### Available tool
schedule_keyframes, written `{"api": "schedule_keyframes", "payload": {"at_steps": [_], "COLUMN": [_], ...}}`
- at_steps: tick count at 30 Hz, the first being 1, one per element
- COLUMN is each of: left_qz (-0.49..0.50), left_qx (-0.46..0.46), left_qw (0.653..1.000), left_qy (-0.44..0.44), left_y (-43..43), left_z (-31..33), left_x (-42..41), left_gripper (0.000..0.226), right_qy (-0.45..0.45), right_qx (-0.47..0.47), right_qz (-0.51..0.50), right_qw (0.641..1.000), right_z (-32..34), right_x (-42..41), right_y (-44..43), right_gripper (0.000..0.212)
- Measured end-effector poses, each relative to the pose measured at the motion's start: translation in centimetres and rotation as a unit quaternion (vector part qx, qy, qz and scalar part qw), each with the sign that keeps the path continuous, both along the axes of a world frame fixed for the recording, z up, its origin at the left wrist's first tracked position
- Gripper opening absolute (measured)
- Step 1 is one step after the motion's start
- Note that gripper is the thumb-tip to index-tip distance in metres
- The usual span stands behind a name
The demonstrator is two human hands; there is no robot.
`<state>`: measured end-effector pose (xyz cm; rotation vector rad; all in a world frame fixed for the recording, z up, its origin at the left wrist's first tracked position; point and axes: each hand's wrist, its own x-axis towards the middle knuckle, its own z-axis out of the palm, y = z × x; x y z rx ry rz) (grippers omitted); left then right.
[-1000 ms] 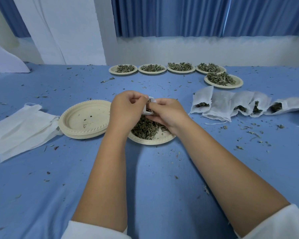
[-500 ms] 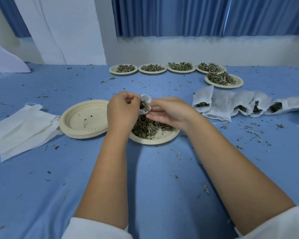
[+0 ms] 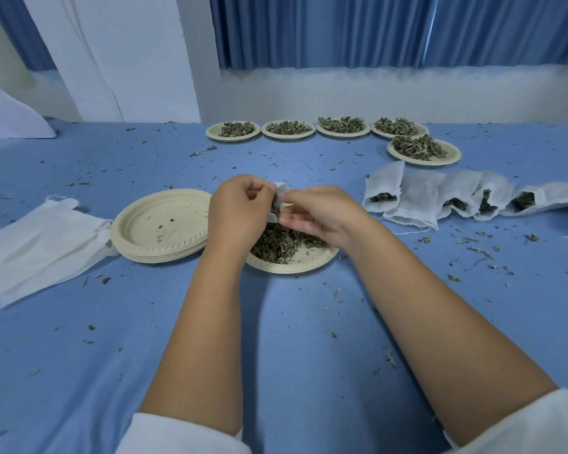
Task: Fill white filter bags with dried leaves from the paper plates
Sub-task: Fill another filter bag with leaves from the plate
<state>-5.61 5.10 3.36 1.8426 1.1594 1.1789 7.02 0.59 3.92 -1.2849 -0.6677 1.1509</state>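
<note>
- How far along, judging by the wide blue cloth-covered worktop (image 3: 292, 322)?
- Roughly midway, at a guess. On the left, a flat pile of empty white mesh filter bags (image 3: 43, 240), thin and limp, not yet used. On the right, several filled white filter bags (image 3: 420, 194) in an overlapping row, puffed, with dark leaf showing at the open mouths.
- And the plates?
- Left of centre, a stack of empty beige paper plates (image 3: 151, 224) with ridged rims, only flecks inside. Along the far edge, five beige paper plates heaped with dried green leaves (image 3: 343, 136), seemingly untouched.
- Hands?
- Both over the near beige paper plate of crumbly leaves (image 3: 292, 268). Left hand (image 3: 236, 214) curled, pinching one rim of a small white filter bag (image 3: 281, 191). Right hand (image 3: 325, 214) pinching the opposite rim, fingers fairly straight beneath. Bag held between the two, just above that plate, some leaf inside.
- Smallest?
- Loose leaf flakes (image 3: 479, 252), scattered across the cloth.
</note>
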Motion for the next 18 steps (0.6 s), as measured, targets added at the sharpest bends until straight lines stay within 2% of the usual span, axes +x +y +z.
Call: {"api": "schedule_keyframes", "payload": {"at_steps": [4,6,10,15,18], "left_qz": [0.022,0.023,0.021,-0.019,0.014], "left_qx": [0.004,0.004,-0.007,-0.043,-0.037], "left_qw": [1.000,1.000,1.000,0.998,0.999], "left_qy": [0.003,0.006,0.000,-0.034,-0.031], "left_y": [0.2,0.1,0.2,0.1,0.3], "left_z": [-0.2,-0.2,0.0,0.1,-0.1], "left_x": [-0.1,-0.1,0.0,-0.1,-0.1], "left_gripper": [0.011,0.010,0.012,0.015,0.015], "right_qy": [0.004,-0.039,-0.142,-0.109,-0.086], "right_qx": [0.036,0.039,0.055,0.052,0.060], "right_qz": [-0.004,0.010,0.037,0.032,0.059], "right_qw": [0.999,0.998,0.988,0.992,0.993], "right_z": [0.6,0.7,0.7,0.7,0.7], "right_x": [0.1,0.0,-0.7,-1.4,-1.3], "right_y": [-0.4,-0.6,-0.7,-0.4,-0.5], "right_gripper": [0.004,0.002,0.010,0.007,0.012]}}
